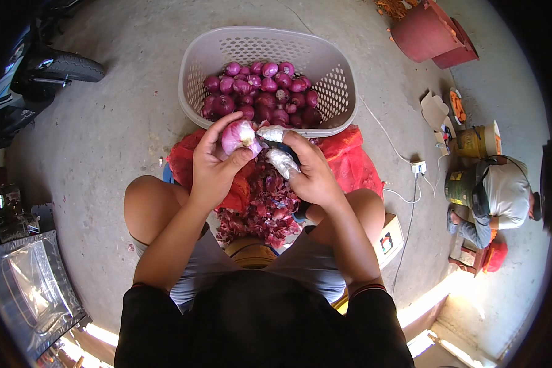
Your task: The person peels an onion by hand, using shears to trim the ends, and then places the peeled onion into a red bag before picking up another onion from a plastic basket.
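A purple onion, partly pale where its skin is off, rests in my left hand, with the fingers closed around it. Close at its right side is my right hand. Its thumb and forefinger are wrapped in a whitish, silvery covering and stand apart, the forefinger tip by the onion's edge. Below both hands lies a heap of dark red onion skins. Beyond them, a grey perforated basket holds many purple onions.
Red net sacks lie beside the basket. A power socket with cables sits on the floor to the right. A co-worker bends over near buckets. Red tubs stand far right, a motorcycle wheel far left.
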A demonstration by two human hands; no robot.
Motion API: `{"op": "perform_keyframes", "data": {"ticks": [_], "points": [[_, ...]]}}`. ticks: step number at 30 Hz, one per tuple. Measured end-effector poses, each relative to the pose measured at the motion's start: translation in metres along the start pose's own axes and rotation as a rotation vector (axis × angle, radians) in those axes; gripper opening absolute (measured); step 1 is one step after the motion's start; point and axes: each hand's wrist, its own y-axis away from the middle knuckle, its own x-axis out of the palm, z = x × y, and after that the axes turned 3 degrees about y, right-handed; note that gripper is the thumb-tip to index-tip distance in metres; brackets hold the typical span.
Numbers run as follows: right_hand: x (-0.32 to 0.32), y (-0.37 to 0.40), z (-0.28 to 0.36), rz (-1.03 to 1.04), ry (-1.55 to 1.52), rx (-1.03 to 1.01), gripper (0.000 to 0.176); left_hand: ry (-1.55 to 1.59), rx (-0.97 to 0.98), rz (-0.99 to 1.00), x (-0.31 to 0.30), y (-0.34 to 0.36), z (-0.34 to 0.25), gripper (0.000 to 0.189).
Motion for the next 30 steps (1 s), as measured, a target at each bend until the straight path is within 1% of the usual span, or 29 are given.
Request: {"op": "perform_keyframes", "data": {"ticks": [4,7,10,13,16,19,22,25,26,29,30], "points": [[0.005,0.003,-0.006,-0.049,-0.057,0.015,0.052,0.044,-0.016,-0.006,0.001,0.000,0.000,0.056],[0.010,0.002,-0.007,-0.073,-0.092,0.019,0.053,0.173,-0.051,-0.026,0.003,0.000,0.003,0.057],[0.010,-0.001,0.000,-0.079,-0.111,0.008,0.057,0.211,-0.082,-0.034,0.002,0.001,0.003,0.061],[0.011,0.002,-0.008,-0.096,-0.142,0.031,0.059,0.245,-0.098,-0.024,0.004,0.001,0.000,0.064],[0.009,0.001,-0.005,-0.081,-0.181,0.040,0.062,0.225,-0.090,-0.006,0.002,0.001,0.002,0.064],[0.013,-0.001,-0.006,-0.150,-0.265,0.054,0.058,0.225,-0.088,0.010,0.004,0.001,-0.002,0.063],[0.001,-0.008,0.008,-0.166,-0.277,0.069,0.054,0.185,-0.048,-0.006,0.002,0.000,-0.001,0.061],[-0.005,-0.005,0.009,-0.084,-0.313,0.106,0.049,0.168,-0.037,-0.018,0.003,0.000,-0.003,0.059],[-0.005,-0.002,0.007,-0.029,-0.350,0.095,0.053,0.123,-0.030,-0.016,0.003,0.000,-0.003,0.059],[-0.003,0.005,0.005,0.050,-0.271,0.171,0.058,0.013,-0.017,-0.004,0.002,0.001,-0.004,0.060],[-0.007,0.000,0.015,0.100,-0.246,0.202,0.062,-0.007,-0.017,0.004,0.003,0.001,-0.005,0.060]]}}
